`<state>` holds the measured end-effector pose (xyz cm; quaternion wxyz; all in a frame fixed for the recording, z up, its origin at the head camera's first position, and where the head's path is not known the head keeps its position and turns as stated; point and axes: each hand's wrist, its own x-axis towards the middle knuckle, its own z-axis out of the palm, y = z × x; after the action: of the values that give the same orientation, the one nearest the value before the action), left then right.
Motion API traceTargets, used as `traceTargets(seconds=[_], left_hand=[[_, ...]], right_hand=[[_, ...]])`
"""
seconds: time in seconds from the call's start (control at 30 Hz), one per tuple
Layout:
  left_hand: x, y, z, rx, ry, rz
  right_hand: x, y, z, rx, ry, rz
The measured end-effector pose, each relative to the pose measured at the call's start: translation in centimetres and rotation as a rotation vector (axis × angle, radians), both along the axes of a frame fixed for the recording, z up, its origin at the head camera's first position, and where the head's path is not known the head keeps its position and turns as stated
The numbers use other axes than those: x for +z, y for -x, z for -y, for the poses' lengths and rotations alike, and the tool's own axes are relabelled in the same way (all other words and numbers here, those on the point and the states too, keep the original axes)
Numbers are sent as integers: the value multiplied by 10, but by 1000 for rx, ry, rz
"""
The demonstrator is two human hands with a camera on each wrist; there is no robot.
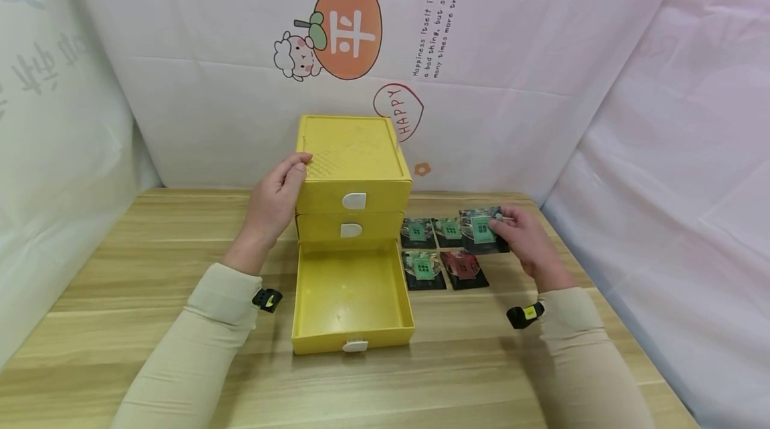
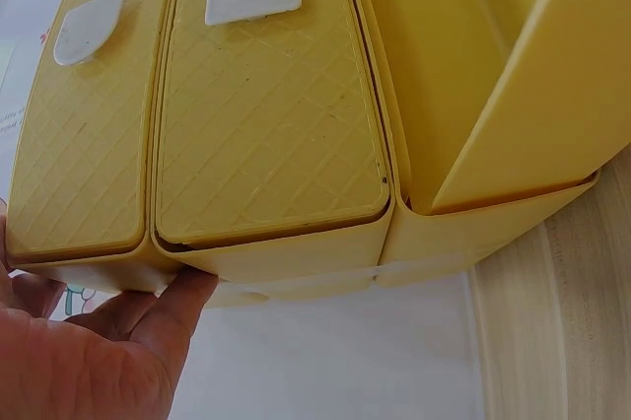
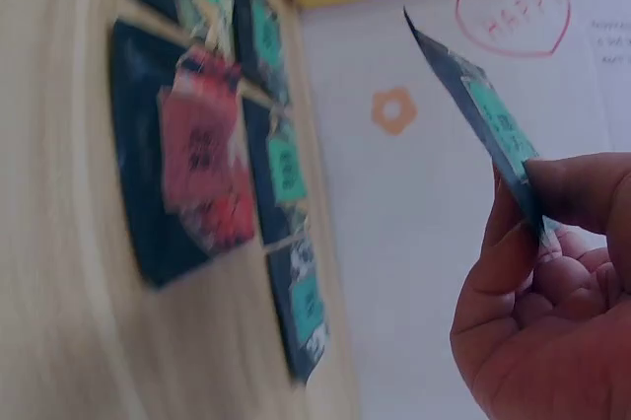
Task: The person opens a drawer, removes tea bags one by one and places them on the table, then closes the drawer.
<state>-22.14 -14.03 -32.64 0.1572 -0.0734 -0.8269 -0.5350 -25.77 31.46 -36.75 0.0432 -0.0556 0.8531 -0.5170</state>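
My left hand (image 1: pixel 272 198) holds the upper left side of a yellow drawer box (image 1: pixel 361 148); its fingers lie over the top edge and the thumb along the side. Of the three stacked drawers, the bottom drawer (image 1: pixel 321 343) is pulled out with a bare floor, while the upper two are closed. To the right of the box, my right hand (image 1: pixel 526 245) pinches a flat dark sachet (image 1: pixel 482 232) with a green label between thumb and fingers. In the right wrist view, that sachet (image 3: pixel 498 124) is tilted and raised above the table.
Several similar sachets lie in two rows beside the box, among them a green-labelled sachet (image 1: pixel 424 268) and a red-labelled sachet (image 1: pixel 464 268). A printed white cloth (image 1: pixel 493 128) hangs behind the wooden table (image 1: pixel 457 362). White tabs (image 1: pixel 353 201) stick out from the drawer fronts.
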Motion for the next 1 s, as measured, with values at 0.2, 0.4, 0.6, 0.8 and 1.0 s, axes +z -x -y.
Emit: traceTargets(seconds=[0.2, 0.4, 0.6, 0.8, 1.0], left_hand=[[0, 1, -1, -1, -5, -3], [0, 2, -2, -8, -10, -12], [-1, 2, -2, -4, 1, -14], [-1, 2, -2, 8, 13, -7], [-1, 2, -1, 8, 16, -1]], right_hand=[[-9, 2, -15, -18, -50, 54], [-15, 2, -26, -67, -208, 111], [-21, 1, -38, -92, -274, 155], [-29, 2, -46, -92, -321, 185], [-38, 6, -50, -97, -360, 199]])
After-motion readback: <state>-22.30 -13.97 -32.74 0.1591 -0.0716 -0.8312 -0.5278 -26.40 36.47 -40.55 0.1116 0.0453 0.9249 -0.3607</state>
